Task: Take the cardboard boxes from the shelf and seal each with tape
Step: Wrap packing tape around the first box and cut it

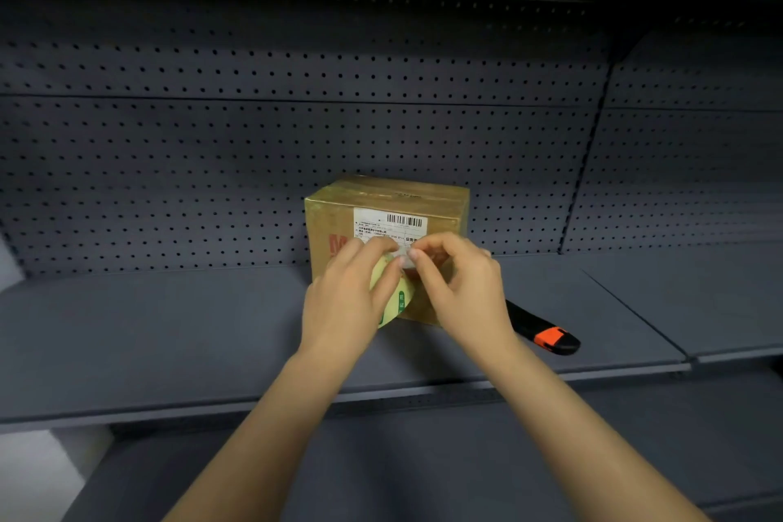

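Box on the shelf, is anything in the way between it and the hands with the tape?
Nothing visible is. The left hand grips the tape roll and the right hand pinches at its edge, right in front of the box. The knife lies on the shelf off to the right, out of the way.

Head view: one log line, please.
left hand: holds yellow tape roll | right hand: pinches tape end | brown cardboard box: on grey shelf

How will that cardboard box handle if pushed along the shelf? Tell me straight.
The cardboard box looks stiff: crisp edges, flat faces. It probably slides rather than tips, sitting squat and flat on the smooth shelf. Its glossy taped top may be slippery to grip. Weight cannot be told.
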The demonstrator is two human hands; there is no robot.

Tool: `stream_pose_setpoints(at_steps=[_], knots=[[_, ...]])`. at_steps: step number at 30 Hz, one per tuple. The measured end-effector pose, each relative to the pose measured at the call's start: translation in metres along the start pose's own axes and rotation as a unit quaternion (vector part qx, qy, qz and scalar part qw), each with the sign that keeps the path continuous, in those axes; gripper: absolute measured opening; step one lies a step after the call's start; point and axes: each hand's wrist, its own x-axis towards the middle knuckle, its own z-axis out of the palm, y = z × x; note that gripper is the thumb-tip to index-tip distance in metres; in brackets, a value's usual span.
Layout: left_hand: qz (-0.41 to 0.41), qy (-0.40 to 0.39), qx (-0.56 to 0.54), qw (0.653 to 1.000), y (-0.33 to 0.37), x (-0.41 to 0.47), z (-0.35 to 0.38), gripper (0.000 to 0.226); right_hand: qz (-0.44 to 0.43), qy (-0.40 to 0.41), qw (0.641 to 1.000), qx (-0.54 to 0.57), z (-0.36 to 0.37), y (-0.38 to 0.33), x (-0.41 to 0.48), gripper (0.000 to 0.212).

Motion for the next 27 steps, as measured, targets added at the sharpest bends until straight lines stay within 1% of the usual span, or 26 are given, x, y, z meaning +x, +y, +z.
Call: stream_pose_setpoints(at_steps=[2,5,6,8,11,14,18,21,25,27], knots=[[0.0,-0.003,-0.016,1.0,-0.001,0.0,-0.002,0.03,-0.001,-0.018,1.0,-0.015,0.003,-0.003,0.0,0.006],[-0.038,-0.016,-0.05,0.998,-0.004,0.003,-0.01,0.057,0.011,-0.049,0.999,-0.013,0.007,-0.004,0.0,0.008],[-0.041,-0.009,-0.046,0.998,-0.007,0.004,-0.011,0.055,0.014,-0.056,0.998,-0.002,0.008,-0.003,-0.001,0.008],[-0.018,0.018,-0.026,0.999,-0.014,0.003,-0.012,0.038,0.019,-0.058,0.998,0.012,0.012,-0.002,-0.001,0.006],[0.007,0.022,-0.035,0.999,-0.025,-0.001,-0.01,0.033,0.034,-0.062,0.997,0.027,0.016,-0.001,-0.002,0.006],[0.037,-0.003,-0.082,0.996,-0.034,-0.003,-0.009,0.029,0.063,-0.067,0.995,0.046,0.021,0.001,-0.004,0.012],[0.067,-0.029,-0.094,0.993,-0.048,-0.009,-0.011,0.033,0.12,-0.063,0.987,0.09,0.031,0.001,-0.009,0.019],[0.09,-0.066,-0.066,0.992,-0.064,-0.014,-0.007,0.033,0.135,-0.06,0.986,0.074,0.031,0.003,-0.013,0.016],[0.113,-0.144,-0.003,0.983,-0.08,-0.024,0.005,0.04,0.114,-0.059,0.991,0.027,0.023,0.006,-0.016,0.013],[0.116,-0.161,0.012,0.98,-0.082,-0.027,0.011,0.04,0.111,-0.064,0.992,0.008,0.018,0.007,-0.015,0.01]])
